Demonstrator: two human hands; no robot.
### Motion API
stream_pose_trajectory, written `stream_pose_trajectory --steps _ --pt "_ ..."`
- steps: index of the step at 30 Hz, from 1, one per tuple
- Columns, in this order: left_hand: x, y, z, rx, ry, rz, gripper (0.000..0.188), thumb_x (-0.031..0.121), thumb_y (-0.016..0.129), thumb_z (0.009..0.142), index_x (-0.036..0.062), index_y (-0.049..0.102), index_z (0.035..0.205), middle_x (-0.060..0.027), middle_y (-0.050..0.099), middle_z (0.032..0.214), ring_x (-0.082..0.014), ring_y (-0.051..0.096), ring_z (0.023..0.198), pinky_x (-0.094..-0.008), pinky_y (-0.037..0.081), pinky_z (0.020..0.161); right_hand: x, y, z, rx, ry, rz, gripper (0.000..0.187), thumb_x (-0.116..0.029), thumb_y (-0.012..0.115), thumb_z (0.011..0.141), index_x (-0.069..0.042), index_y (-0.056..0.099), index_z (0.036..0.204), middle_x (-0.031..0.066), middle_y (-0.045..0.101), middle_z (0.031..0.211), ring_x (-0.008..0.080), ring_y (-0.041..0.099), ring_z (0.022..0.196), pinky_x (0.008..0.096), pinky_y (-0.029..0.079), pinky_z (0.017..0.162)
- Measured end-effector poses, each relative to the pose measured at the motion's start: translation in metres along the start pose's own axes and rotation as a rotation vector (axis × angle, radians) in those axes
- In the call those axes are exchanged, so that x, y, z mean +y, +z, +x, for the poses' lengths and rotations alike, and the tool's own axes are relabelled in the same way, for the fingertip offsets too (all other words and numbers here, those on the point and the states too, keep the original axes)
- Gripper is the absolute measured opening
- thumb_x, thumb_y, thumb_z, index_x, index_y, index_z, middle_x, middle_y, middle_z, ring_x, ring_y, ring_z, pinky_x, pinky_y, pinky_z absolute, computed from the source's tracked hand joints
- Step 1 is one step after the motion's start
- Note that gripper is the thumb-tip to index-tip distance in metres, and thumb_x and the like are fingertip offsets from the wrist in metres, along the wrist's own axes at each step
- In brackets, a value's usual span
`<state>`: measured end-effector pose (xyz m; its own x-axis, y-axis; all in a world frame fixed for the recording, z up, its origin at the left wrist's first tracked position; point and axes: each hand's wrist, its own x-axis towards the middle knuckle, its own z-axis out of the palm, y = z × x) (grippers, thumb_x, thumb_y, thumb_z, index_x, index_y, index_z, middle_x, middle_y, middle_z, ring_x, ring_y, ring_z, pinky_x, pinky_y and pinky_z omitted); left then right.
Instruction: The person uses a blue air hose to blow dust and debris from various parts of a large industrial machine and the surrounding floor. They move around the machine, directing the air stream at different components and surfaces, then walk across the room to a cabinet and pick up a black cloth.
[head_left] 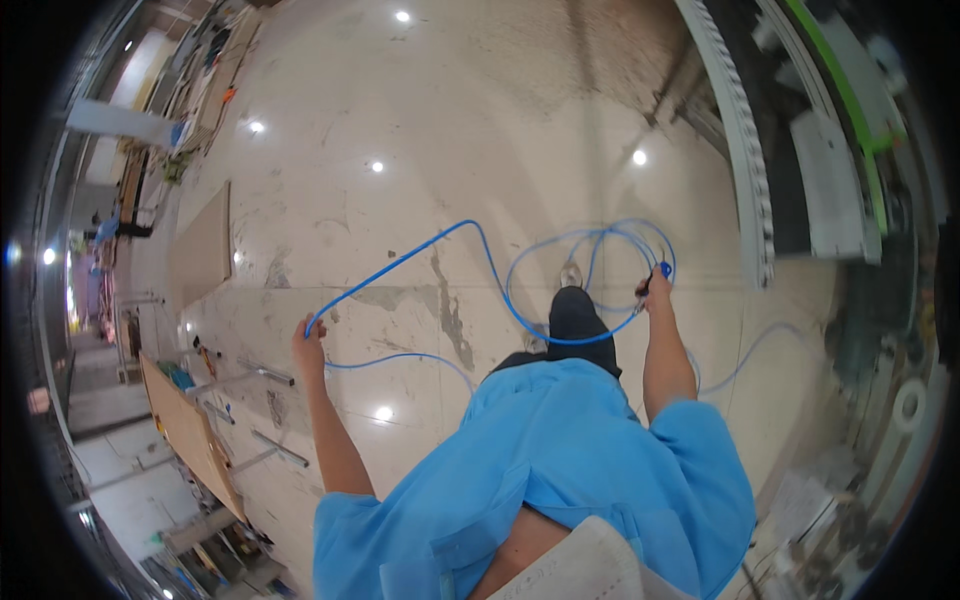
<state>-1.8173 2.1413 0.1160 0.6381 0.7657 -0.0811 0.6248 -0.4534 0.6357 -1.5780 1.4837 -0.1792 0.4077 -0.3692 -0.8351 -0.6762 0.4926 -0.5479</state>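
A thin blue hose [440,240] runs in long loops over the pale polished floor in front of me. My left hand [308,340] is stretched out to the left and closed around one stretch of the hose. My right hand [657,290] is raised on the right and grips a bundle of coiled loops of the same blue hose [600,240], with a small dark fitting at the fist. The hose sags between the two hands, past my dark trouser leg and shoe [572,275]. My blue shirt fills the lower middle of the view.
A long wooden board [190,430] lies on metal supports at the lower left, with small tools around it. A flat brown panel [205,245] lies on the floor farther left. A large machine with a white toothed rail [745,150] and green trim stands along the right.
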Motion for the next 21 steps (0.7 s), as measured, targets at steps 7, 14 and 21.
stream_pose_trajectory --steps 7,14,21 --pt "0.033 0.072 0.036 -0.006 -0.084 -0.033 0.033 0.008 0.058 0.089 0.0047 0.068 0.12 -0.0085 0.074 0.093 -0.0204 0.068 0.076 -0.0319 0.053 0.067 -0.043 0.197 0.049 -0.309 0.216 -0.271 0.039 -0.041 0.056 0.099 -0.003 0.048 0.101 0.0127 0.054 0.068 0.0244 0.054 0.051 0.0434 0.051 0.049" --pt "-0.063 0.079 -0.207 0.521 -1.037 -0.17 0.039 0.034 0.051 0.098 0.0002 0.07 0.092 -0.0097 0.069 0.072 -0.0185 0.065 0.061 -0.0325 0.052 0.058 -0.028 0.399 -0.031 -1.05 -0.422 -1.355 0.034 -0.038 0.055 0.098 -0.006 0.049 0.11 0.0081 0.056 0.068 0.0194 0.059 0.055 0.0355 0.051 0.051" --pt "-0.024 0.237 -0.46 0.963 -1.711 -0.561 0.058 0.048 0.048 0.101 -0.0041 0.065 0.084 -0.0123 0.064 0.066 -0.0216 0.06 0.05 -0.0363 0.049 0.048 0.125 0.418 -0.234 -1.977 -0.266 -2.25 0.053 -0.05 0.05 0.098 -0.003 0.059 0.122 0.0149 0.067 0.078 0.0263 0.066 0.064 0.0407 0.052 0.059"
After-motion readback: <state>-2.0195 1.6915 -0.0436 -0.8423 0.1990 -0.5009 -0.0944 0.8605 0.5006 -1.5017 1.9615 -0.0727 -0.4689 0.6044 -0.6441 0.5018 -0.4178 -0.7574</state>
